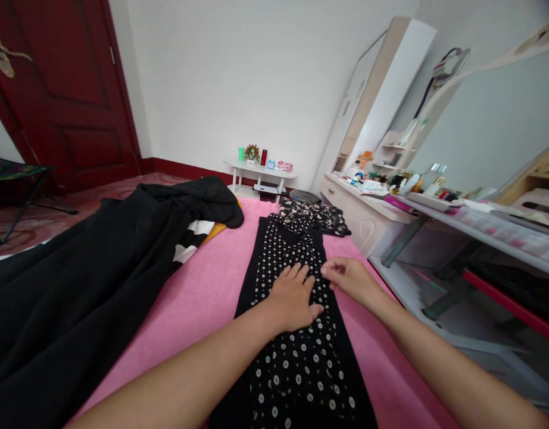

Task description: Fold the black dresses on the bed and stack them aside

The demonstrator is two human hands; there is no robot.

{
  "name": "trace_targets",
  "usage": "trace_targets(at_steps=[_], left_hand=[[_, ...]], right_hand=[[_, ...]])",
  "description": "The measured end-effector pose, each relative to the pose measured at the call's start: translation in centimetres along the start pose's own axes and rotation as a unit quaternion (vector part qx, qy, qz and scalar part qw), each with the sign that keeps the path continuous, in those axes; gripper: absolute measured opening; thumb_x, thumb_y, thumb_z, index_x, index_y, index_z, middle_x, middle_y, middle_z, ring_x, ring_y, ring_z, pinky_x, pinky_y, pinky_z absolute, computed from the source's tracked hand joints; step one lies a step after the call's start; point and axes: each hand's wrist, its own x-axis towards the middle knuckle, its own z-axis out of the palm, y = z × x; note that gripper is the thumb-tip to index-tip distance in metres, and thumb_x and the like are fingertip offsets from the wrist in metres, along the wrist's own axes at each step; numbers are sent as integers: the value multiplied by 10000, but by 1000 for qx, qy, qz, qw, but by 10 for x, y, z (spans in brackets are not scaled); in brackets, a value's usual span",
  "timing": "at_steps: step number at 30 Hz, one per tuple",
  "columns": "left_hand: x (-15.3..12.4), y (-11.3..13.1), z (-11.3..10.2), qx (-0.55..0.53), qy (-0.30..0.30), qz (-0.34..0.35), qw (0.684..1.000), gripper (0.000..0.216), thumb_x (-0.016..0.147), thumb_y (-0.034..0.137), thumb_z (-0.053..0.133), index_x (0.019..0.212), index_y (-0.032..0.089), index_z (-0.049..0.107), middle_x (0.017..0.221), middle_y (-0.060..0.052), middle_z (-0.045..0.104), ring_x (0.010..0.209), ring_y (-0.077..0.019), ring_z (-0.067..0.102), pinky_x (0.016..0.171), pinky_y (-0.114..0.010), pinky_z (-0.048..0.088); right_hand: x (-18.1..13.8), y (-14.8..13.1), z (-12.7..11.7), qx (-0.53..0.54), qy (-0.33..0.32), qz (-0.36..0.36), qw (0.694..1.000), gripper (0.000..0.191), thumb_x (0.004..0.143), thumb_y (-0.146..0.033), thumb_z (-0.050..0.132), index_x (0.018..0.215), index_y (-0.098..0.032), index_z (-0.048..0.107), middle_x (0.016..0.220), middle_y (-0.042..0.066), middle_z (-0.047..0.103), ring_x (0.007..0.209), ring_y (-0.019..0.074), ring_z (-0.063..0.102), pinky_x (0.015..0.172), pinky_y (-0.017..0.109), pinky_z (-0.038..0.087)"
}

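Observation:
A black dress with white dots [296, 357] lies stretched lengthwise on the pink bed sheet [203, 292]. My left hand [295, 298] rests flat on the middle of the dress, fingers spread and pointing away from me. My right hand [348, 277] is beside it at the dress's right edge, its fingers curled together in a pinch on the fabric there. A dark floral garment [314, 214] lies bunched at the far end of the dress.
A large black garment [78, 280] covers the left side of the bed. A white dressing table [368, 202] with many small items and a mirror stands at the right. A small white side table [261, 173] and a red door [64, 89] lie beyond.

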Motion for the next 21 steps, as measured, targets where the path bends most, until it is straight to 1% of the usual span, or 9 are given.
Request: trace_targets(at_steps=[2,4,5,8,10,13,15,18,21], left_hand=[[0,0,-1,-3,5,3,1000,705,855,563,371,1395,110,378,1512,-127,221,1403,-281,143,1147,-449,119],[1,-1,1,-6,16,0,1000,704,849,576,371,1393,130,385,1514,-117,223,1403,-281,142,1145,-458,124],[1,-1,2,-10,20,-3,1000,709,843,584,376,1394,138,384,1518,-116,211,1404,-283,137,1143,-463,128],[2,-3,6,-24,22,-12,999,732,822,592,409,1399,144,372,1534,-120,140,1409,-288,106,1140,-471,132],[2,-4,8,-37,24,-16,999,738,812,584,429,1400,143,368,1541,-118,103,1412,-291,73,1141,-476,126],[0,-4,9,-62,39,-21,997,738,802,579,444,1396,148,373,1549,-100,61,1413,-303,23,1140,-489,128],[-1,-4,10,-81,57,-27,995,755,774,583,484,1395,166,376,1553,-83,-2,1409,-325,-3,1134,-504,143],[-3,-3,10,-107,82,-50,990,799,714,568,568,1402,218,362,1548,-51,-106,1400,-363,-34,1119,-543,161],[-3,-2,10,-127,80,-73,986,853,690,557,595,1429,240,309,1539,-57,-149,1397,-373,-39,1108,-566,159]], right_hand=[[42,5,3,-82,105,-28,991,164,747,-295,602,853,-174,626,814,33,677,674,144,618,638,248,459],[77,8,10,-143,158,-15,977,200,764,-298,598,921,-179,630,892,44,685,778,161,626,704,257,450],[91,8,13,-165,166,2,972,222,780,-334,589,935,-181,632,905,50,687,804,168,627,714,261,445],[120,12,23,-217,151,59,963,332,808,-474,539,925,-185,652,902,68,695,823,193,633,687,272,432],[132,15,25,-238,139,82,958,309,799,-473,546,843,-195,675,871,61,705,806,193,638,662,262,424],[144,21,22,-253,150,89,952,193,770,-360,574,727,-210,689,829,41,713,791,181,642,644,237,414],[151,24,15,-262,180,96,943,191,772,-319,542,747,-213,698,854,53,714,810,195,644,642,239,413],[158,30,7,-275,224,107,929,242,790,-306,484,817,-208,704,894,79,710,841,221,645,654,253,419],[160,41,11,-289,237,115,920,263,803,-316,464,852,-212,700,902,85,706,864,226,641,668,253,425]])
